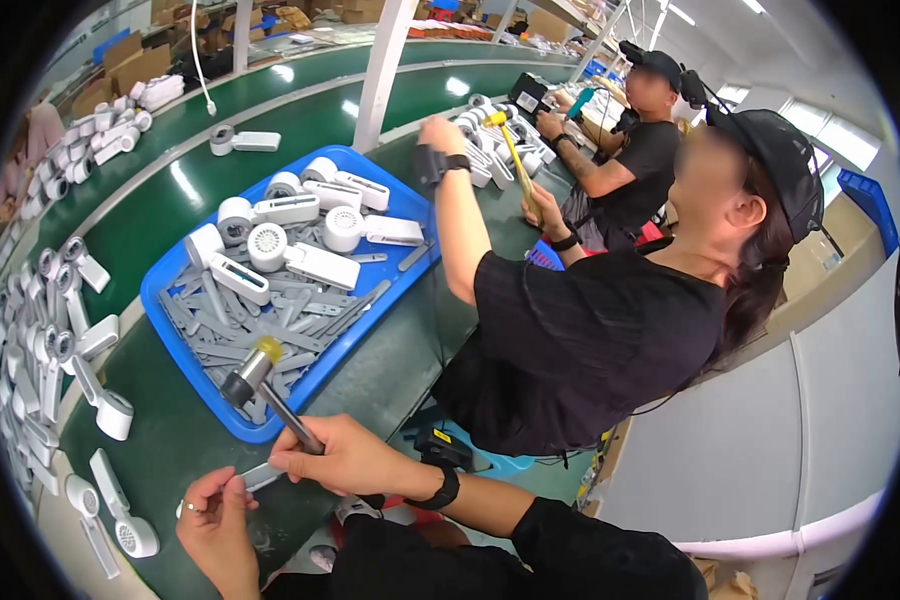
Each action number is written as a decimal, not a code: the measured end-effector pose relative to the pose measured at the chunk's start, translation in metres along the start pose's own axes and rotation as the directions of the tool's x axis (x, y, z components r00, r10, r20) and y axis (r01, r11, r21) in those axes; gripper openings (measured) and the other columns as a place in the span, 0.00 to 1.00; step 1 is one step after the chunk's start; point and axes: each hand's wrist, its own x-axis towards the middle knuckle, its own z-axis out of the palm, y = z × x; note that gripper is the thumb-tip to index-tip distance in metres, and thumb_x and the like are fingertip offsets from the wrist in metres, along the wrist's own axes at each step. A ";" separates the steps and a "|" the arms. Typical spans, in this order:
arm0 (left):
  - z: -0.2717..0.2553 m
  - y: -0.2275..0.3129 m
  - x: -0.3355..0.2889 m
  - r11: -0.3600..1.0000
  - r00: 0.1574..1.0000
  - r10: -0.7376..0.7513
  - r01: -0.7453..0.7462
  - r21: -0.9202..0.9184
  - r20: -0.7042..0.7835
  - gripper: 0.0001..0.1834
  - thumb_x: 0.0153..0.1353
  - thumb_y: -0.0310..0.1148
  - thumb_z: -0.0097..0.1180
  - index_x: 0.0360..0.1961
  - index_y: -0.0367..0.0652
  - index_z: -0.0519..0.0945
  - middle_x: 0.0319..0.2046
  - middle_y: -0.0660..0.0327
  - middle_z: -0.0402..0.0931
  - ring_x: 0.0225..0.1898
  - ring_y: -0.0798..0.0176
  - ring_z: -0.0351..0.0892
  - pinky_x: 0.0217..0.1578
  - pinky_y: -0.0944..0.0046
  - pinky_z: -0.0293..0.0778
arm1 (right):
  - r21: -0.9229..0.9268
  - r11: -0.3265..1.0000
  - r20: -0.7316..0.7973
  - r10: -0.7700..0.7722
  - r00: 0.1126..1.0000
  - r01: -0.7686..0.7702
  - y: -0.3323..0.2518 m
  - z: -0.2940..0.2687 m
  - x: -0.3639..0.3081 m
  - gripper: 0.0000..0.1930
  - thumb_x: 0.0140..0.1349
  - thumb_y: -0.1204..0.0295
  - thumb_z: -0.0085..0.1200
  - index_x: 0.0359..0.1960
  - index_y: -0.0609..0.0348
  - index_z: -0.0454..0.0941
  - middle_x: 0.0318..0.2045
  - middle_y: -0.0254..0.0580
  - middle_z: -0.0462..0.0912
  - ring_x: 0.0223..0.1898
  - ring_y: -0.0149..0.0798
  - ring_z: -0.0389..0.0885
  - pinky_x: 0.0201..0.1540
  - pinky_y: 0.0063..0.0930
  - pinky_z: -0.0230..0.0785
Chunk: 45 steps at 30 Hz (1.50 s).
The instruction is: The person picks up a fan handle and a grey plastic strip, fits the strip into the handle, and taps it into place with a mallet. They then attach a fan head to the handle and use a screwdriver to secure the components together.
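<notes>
My right hand (pixel 355 458) is closed around the dark handle of a small mallet (pixel 288 412). The mallet's metal head with a yellow tip points up and away, over the near rim of a blue tray (pixel 232 420). My left hand (pixel 218 535), wearing a ring, pinches the left end of a flat grey plastic strip (pixel 260 476). The strip's other end reaches the fingers of my right hand. A pale edge shows beside my left fingers; its kind is hidden. Inside the tray are many loose grey strips (pixel 280 325) and several white handheld fans (pixel 322 266).
More white fans lie at left (pixel 115 412) and near left (pixel 135 535) on the green work surface (pixel 150 455). At right, a co-worker (pixel 600 320) in black reaches past the tray, holding a yellow mallet (pixel 515 155). Another person (pixel 630 150) works beyond. A white post (pixel 382 75) rises behind the tray.
</notes>
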 end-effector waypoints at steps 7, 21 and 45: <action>-0.013 -0.015 -0.006 0.425 0.826 0.548 -0.413 0.806 0.135 0.22 0.68 0.32 0.65 0.61 0.36 0.80 0.59 0.50 0.78 0.67 0.45 0.72 0.67 0.44 0.67 | 0.083 0.996 0.092 0.031 0.995 -0.039 0.024 -0.031 0.010 0.12 0.74 0.67 0.59 0.51 0.61 0.80 0.26 0.31 0.83 0.13 0.20 0.67 0.15 0.19 0.56; -0.055 -0.057 0.008 0.237 0.787 0.475 -0.545 0.804 0.394 0.25 0.62 0.45 0.70 0.55 0.42 0.84 0.51 0.53 0.81 0.60 0.45 0.75 0.66 0.40 0.66 | 0.144 0.987 0.243 0.027 0.970 -0.064 0.031 -0.046 0.022 0.10 0.74 0.72 0.55 0.53 0.62 0.79 0.31 0.36 0.89 0.14 0.21 0.71 0.16 0.20 0.62; -0.035 -0.039 -0.005 0.556 0.854 0.508 -0.425 0.714 0.112 0.28 0.43 0.31 0.79 0.49 0.44 0.85 0.56 0.59 0.82 0.58 0.47 0.77 0.60 0.47 0.71 | -0.156 0.986 -0.135 0.039 0.990 -0.061 0.011 0.025 0.009 0.09 0.73 0.68 0.61 0.44 0.62 0.82 0.29 0.31 0.84 0.15 0.19 0.69 0.16 0.18 0.57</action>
